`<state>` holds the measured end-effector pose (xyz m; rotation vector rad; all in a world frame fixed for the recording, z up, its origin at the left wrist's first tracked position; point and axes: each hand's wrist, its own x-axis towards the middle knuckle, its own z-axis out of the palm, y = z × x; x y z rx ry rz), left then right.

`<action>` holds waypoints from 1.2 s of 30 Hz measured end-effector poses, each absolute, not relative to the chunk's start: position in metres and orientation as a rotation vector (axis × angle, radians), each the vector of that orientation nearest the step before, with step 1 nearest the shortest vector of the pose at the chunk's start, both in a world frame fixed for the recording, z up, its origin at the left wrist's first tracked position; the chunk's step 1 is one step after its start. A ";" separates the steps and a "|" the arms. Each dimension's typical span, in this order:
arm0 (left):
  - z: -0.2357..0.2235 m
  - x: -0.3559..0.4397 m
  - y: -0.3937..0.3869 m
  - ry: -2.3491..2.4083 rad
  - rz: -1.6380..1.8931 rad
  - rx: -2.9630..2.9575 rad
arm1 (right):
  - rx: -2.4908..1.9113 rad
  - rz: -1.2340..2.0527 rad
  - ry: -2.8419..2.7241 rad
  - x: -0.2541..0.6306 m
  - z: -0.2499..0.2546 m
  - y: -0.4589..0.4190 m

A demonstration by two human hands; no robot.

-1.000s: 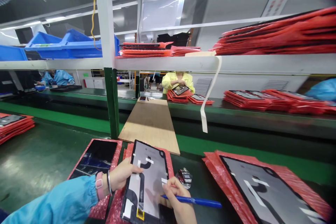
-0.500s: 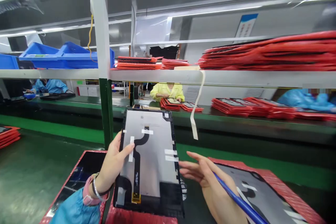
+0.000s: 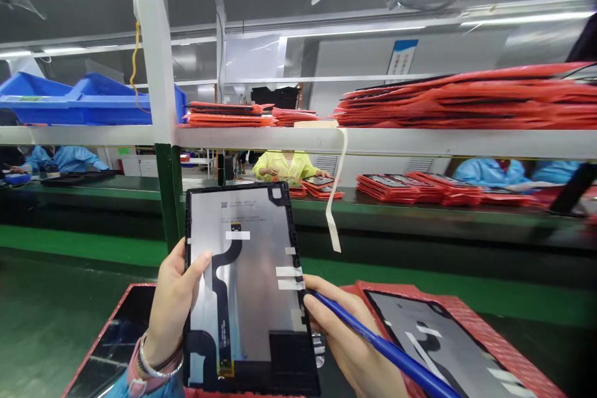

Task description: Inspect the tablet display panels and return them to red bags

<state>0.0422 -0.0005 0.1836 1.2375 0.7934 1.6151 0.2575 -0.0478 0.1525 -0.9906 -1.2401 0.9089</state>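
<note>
A tablet screen panel (image 3: pixel 261 295) stands tilted up before me, its silver back toward me. A black ribbon cable (image 3: pixel 222 311) and several white tape strips (image 3: pixel 289 272) lie on that back. My left hand (image 3: pixel 170 298) grips the panel's left edge, thumb on the back and the other fingers mostly hidden behind. At the right edge, by two tape strips, my right hand (image 3: pixel 352 342) has its fingertips against the frame. The same hand holds a blue pen-like tool (image 3: pixel 387 348), its thin end between thumb and index finger.
Another screen panel (image 3: pixel 448 336) lies on red bubble wrap (image 3: pixel 517 348) at right; a dark glossy one (image 3: pixel 119 342) lies at left. A shelf (image 3: pixel 396 138) ahead bears red-wrapped stacks (image 3: pixel 466 102) and blue bins (image 3: pixel 112 102); a pale strip (image 3: pixel 333 211) dangles from it. Co-workers sit beyond.
My right hand, earlier apart from the panel with fingers spread, has closed in on its right edge. The panel has tipped more upright, and the whole view has swung to the right.
</note>
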 end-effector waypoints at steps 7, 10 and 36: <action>0.180 0.045 -0.014 1.001 1.616 1.357 | -1.151 0.707 -1.299 0.247 0.155 -0.039; 0.180 0.046 -0.018 1.045 1.635 1.370 | -1.177 0.685 -1.276 0.245 0.154 -0.039; 0.185 0.047 -0.014 0.997 1.510 1.312 | -1.268 0.620 -1.367 0.249 0.155 -0.043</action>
